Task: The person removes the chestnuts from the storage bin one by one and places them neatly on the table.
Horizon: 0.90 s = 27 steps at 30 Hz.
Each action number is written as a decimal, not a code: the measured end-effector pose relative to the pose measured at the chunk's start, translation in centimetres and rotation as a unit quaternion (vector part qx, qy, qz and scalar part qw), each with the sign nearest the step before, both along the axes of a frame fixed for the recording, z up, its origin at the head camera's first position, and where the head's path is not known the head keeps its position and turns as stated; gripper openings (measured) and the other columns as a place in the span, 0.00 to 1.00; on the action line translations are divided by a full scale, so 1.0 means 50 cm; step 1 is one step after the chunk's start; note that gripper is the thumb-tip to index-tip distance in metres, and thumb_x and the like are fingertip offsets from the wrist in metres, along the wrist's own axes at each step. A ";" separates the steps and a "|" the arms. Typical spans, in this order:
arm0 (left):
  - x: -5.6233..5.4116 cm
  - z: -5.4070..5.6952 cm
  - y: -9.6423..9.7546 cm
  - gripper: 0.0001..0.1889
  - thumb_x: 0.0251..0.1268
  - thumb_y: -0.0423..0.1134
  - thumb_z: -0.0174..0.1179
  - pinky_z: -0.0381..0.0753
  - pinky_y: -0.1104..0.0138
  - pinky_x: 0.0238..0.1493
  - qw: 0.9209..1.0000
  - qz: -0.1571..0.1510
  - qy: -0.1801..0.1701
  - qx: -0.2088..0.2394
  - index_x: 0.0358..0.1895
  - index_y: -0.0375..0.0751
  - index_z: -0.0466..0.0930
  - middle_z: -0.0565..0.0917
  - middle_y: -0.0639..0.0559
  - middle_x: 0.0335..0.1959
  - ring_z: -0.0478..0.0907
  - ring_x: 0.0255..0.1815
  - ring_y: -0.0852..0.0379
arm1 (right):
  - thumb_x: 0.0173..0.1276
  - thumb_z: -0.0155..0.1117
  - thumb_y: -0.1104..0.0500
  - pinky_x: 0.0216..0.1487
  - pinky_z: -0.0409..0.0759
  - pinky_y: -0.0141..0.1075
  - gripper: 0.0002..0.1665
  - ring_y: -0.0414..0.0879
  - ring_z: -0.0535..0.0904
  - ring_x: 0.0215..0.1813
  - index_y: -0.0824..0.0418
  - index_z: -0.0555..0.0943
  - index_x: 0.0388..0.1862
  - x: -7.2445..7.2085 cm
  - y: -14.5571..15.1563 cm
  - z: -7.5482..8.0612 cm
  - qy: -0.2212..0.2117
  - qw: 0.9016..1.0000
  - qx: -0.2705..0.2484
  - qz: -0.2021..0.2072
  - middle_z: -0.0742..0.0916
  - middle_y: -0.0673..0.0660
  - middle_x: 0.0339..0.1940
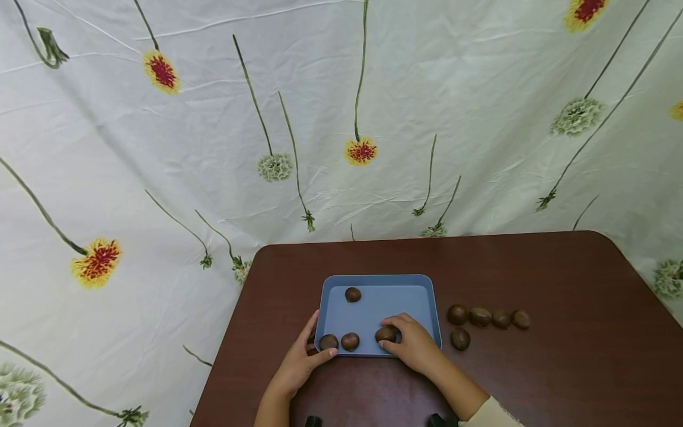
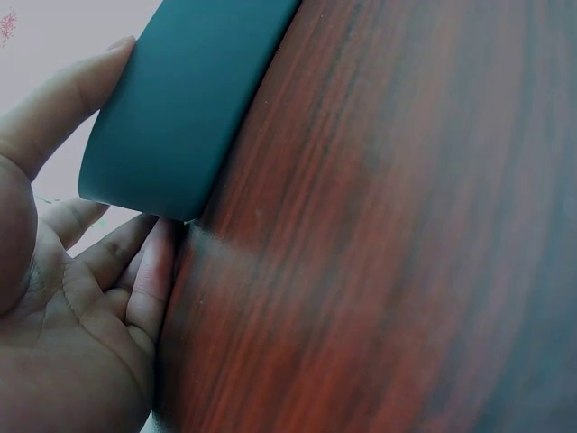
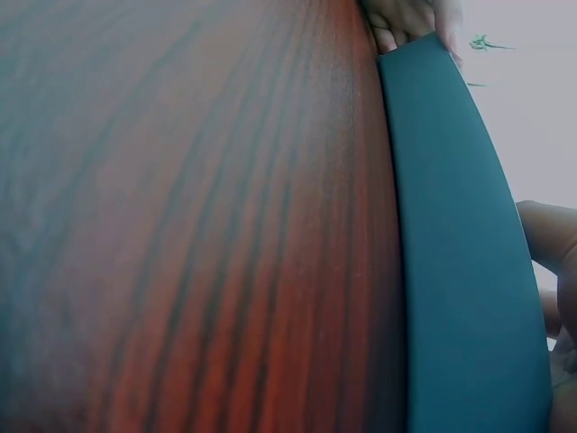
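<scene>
A blue rectangular tray (image 1: 395, 302) lies on the table. My left hand (image 1: 299, 359) grips its near-left corner, the thumb on the rim and the other fingers along the left side. In the left wrist view, that hand (image 2: 81, 307) shows against the tray's outer wall (image 2: 180, 108). Inside the tray, my right hand (image 1: 413, 345) pinches a brown chestnut (image 1: 385, 334) between thumb and fingers, near the front edge. One chestnut (image 1: 353, 295) sits toward the back; another (image 1: 350, 341) and a darker one (image 1: 328, 342) lie by the near-left corner.
Right of the tray, several chestnuts (image 1: 480, 316) form a row on the dark brown table (image 1: 576, 356), with one more chestnut (image 1: 460, 338) in front of the row's left end. A white flower-patterned cloth (image 1: 320, 196) hangs behind the table.
</scene>
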<state>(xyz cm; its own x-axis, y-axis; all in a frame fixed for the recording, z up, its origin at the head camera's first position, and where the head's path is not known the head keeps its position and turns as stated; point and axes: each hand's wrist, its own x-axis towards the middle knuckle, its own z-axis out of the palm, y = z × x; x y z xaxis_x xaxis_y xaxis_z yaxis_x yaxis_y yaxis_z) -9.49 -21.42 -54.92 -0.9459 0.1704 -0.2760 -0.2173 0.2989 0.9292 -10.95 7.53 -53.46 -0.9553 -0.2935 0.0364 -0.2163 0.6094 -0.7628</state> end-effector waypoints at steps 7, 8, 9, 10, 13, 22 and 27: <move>0.000 -0.001 0.000 0.53 0.63 0.47 0.72 0.77 0.53 0.60 1.000 0.000 0.001 0.000 0.83 0.67 0.43 0.56 0.43 0.82 0.75 0.63 0.45 | 0.65 0.74 0.55 0.58 0.78 0.51 0.20 0.52 0.82 0.57 0.56 0.84 0.55 -0.001 0.002 0.003 -0.011 1.000 -0.001 0.008 0.85 0.51 0.51; -0.001 -0.001 0.000 0.53 0.63 0.47 0.72 0.77 0.53 0.59 1.000 0.000 0.001 0.003 0.83 0.67 0.43 0.56 0.43 0.82 0.75 0.63 0.45 | 0.65 0.74 0.55 0.58 0.78 0.51 0.20 0.52 0.82 0.57 0.56 0.84 0.55 -0.001 0.002 0.003 -0.012 1.000 -0.002 0.008 0.85 0.51 0.51; -0.001 -0.002 0.000 0.53 0.63 0.46 0.72 0.77 0.54 0.59 1.000 0.000 0.002 0.004 0.82 0.67 0.43 0.56 0.43 0.81 0.75 0.63 0.45 | 0.65 0.74 0.55 0.58 0.78 0.51 0.20 0.51 0.82 0.57 0.56 0.84 0.56 -0.001 0.002 0.003 -0.016 1.000 -0.004 0.005 0.85 0.51 0.51; -0.001 -0.003 -0.001 0.53 0.62 0.46 0.72 0.77 0.54 0.59 1.000 0.000 0.002 0.003 0.82 0.67 0.43 0.56 0.43 0.81 0.75 0.63 0.45 | 0.65 0.74 0.55 0.57 0.78 0.50 0.20 0.51 0.82 0.57 0.56 0.84 0.56 -0.001 0.002 0.003 -0.016 1.000 -0.003 0.004 0.85 0.51 0.51; -0.002 -0.004 -0.001 0.52 0.62 0.47 0.72 0.77 0.54 0.59 1.000 0.001 0.003 0.002 0.82 0.68 0.43 0.57 0.43 0.81 0.75 0.63 0.45 | 0.65 0.73 0.55 0.54 0.78 0.47 0.20 0.48 0.81 0.55 0.56 0.84 0.56 -0.002 0.002 0.002 -0.015 1.000 -0.001 -0.001 0.85 0.50 0.50; 0.002 -0.001 0.002 0.53 0.62 0.46 0.72 0.77 0.56 0.58 1.000 0.003 0.002 0.008 0.83 0.66 0.44 0.58 0.42 0.81 0.76 0.61 0.46 | 0.65 0.74 0.53 0.44 0.78 0.34 0.20 0.42 0.80 0.45 0.55 0.84 0.56 0.001 0.003 0.002 -0.012 0.998 -0.044 -0.034 0.84 0.48 0.47; 0.002 0.002 0.003 0.53 0.62 0.45 0.72 0.76 0.58 0.58 1.000 0.005 0.006 0.006 0.83 0.65 0.44 0.60 0.43 0.79 0.76 0.59 0.47 | 0.66 0.74 0.54 0.49 0.82 0.30 0.23 0.45 0.83 0.50 0.55 0.83 0.59 0.002 0.007 0.001 -0.027 0.991 -0.118 -0.053 0.83 0.49 0.50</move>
